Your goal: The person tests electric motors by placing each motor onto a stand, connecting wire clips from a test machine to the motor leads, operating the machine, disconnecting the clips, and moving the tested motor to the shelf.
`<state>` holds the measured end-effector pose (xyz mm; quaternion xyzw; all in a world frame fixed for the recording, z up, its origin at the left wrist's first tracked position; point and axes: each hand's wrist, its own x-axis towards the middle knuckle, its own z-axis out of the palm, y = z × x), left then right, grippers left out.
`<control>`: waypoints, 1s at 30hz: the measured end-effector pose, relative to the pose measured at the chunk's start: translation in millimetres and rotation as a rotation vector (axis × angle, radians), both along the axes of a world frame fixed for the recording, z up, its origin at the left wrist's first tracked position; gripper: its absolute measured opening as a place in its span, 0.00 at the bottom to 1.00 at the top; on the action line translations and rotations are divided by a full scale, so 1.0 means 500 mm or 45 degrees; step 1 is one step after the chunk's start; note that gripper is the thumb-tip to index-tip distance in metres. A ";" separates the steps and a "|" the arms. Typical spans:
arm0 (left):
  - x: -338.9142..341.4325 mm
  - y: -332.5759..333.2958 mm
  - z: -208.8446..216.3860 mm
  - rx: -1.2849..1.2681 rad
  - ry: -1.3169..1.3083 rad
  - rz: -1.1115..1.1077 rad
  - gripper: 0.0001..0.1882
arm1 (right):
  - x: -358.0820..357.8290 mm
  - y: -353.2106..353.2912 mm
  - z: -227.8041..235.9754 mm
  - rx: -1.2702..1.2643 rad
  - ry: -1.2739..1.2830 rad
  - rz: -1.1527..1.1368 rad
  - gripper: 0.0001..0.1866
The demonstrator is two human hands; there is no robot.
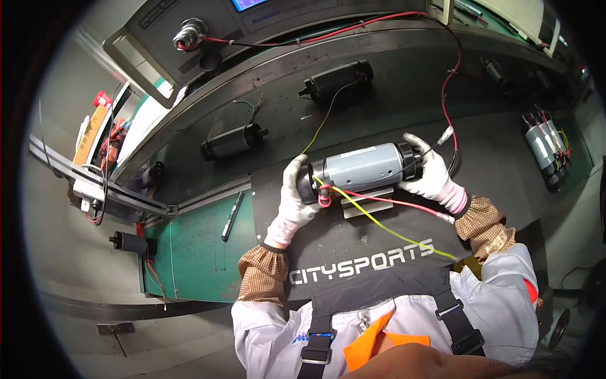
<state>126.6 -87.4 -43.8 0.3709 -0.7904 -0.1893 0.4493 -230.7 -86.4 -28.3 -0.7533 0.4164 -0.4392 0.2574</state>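
Note:
A silver-grey cylindrical electric motor with black ends lies across between my two gloved hands. My left hand wraps round its left end, next to where the wires come out. My right hand grips the black right end, fingers over the top and thumb below. A yellow-green wire and a red wire trail from the motor toward the right. Under the motor is a small metal cradle; whether the motor rests on it or is held just above, I cannot tell.
Dark motors lie on the bench behind, another farther back. Several silver motors stand together at the right. A black marker lies on the green mat. A test instrument with red and black leads stands at the back.

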 end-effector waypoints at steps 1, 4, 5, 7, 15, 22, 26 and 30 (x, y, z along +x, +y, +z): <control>-0.007 0.002 0.013 0.025 0.034 -0.013 0.66 | 0.003 0.001 0.011 0.266 -0.151 0.014 0.57; -0.037 0.049 0.058 0.615 0.511 0.005 0.62 | 0.014 0.021 0.015 0.477 -0.645 0.106 0.52; -0.040 0.053 0.067 0.626 0.507 0.032 0.57 | 0.013 0.030 0.029 0.501 -0.576 0.017 0.51; -0.040 0.055 0.104 0.906 0.606 -0.038 0.54 | 0.007 0.042 0.037 0.639 -0.546 0.090 0.50; -0.135 0.087 0.262 -0.008 -0.205 0.150 0.44 | -0.006 0.126 0.052 1.593 -1.063 0.414 0.26; -0.309 0.141 0.289 -0.136 -0.793 -0.781 0.34 | -0.007 0.165 -0.023 1.115 -1.833 0.173 0.22; -0.246 0.122 0.270 -0.221 -0.525 -0.792 0.32 | -0.055 0.118 0.079 1.536 -1.521 -0.020 0.17; -0.139 0.095 0.187 -0.443 -0.292 -0.176 0.35 | -0.127 -0.089 0.146 1.300 -1.124 0.049 0.17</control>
